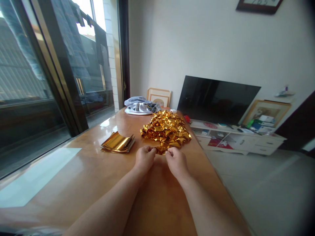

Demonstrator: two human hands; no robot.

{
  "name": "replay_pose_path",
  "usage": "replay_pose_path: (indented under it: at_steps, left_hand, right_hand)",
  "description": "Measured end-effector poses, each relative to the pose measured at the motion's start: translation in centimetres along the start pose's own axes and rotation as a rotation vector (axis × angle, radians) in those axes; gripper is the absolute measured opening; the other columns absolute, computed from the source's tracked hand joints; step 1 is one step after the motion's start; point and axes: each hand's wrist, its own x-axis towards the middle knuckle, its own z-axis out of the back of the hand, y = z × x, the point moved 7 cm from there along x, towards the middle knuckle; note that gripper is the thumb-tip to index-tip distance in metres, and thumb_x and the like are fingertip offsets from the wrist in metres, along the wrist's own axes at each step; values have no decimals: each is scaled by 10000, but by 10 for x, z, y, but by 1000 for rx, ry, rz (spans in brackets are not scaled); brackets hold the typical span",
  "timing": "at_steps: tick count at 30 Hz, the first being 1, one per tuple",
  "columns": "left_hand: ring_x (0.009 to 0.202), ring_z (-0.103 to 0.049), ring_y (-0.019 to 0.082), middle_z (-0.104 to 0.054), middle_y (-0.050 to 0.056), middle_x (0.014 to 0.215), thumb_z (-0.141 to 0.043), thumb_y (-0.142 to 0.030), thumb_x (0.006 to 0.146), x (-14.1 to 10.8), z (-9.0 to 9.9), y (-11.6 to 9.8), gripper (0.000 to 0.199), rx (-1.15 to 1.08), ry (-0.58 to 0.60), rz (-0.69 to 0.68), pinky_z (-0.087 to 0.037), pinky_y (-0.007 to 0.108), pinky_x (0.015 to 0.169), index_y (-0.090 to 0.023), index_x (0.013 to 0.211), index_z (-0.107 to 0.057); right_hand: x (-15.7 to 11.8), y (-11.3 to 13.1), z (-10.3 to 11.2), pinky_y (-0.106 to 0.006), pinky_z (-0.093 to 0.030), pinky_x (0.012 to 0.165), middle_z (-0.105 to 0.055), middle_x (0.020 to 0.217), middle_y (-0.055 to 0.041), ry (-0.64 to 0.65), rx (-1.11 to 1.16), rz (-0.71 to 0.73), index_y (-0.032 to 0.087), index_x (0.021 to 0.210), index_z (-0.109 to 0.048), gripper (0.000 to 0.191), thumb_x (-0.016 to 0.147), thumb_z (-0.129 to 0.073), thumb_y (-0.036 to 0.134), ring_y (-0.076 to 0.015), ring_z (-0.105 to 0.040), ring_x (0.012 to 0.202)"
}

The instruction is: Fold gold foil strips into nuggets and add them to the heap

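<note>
Both hands meet near the middle of the wooden table, pinching a small piece of gold foil (161, 150) between them. My left hand (145, 158) grips its left end with fingers curled. At the right end, my right hand (176, 160) holds it in a pinch. Just beyond the hands rises a large heap of folded gold foil pieces (169, 126); the held piece lies against or very close to its near edge. A stack of flat gold foil sheets (118, 143), slightly curled, rests to the left of my left hand.
The glossy table (98, 170) runs forward, its right edge beside the heap. Folded clothes (140, 106) lie at its far end. A pale sheet (39, 177) is at the left. Beyond stand a television (216, 100) and a white cabinet (242, 141); glass doors line the left.
</note>
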Motion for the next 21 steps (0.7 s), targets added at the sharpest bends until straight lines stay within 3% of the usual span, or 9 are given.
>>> replay_pose_path:
  at_steps: [8, 15, 21]
  left_hand:
    - [613, -619, 173, -717, 46, 672, -629, -316, 730, -1, -1, -2, 208, -17, 36, 28, -404, 238, 536, -140, 735, -739]
    - [852, -689, 213, -782, 70, 921, -564, -180, 721, -7, -13, -16, 301, -186, 209, -3, -496, 275, 761, -146, 915, -791]
    - [770, -674, 190, -780, 95, 924, -623, -219, 736, -7, -10, -14, 315, -264, 162, 54, -479, 262, 687, -108, 990, -772]
  right_hand:
    - [-1, 3, 10, -265, -397, 621, -719, 721, -37, -7, -94, -27, 220, 777, -670, 180, 859, -543, 320, -201, -644, 681]
    - [1, 1, 7, -268, -363, 598, -714, 710, -42, 13, -84, -38, 214, 690, -624, 199, 844, -530, 298, -199, -638, 686]
    - [4, -15, 4, -258, -351, 542, -688, 649, -19, 18, 67, -121, 219, 636, -585, 231, 831, -526, 326, -186, -615, 626]
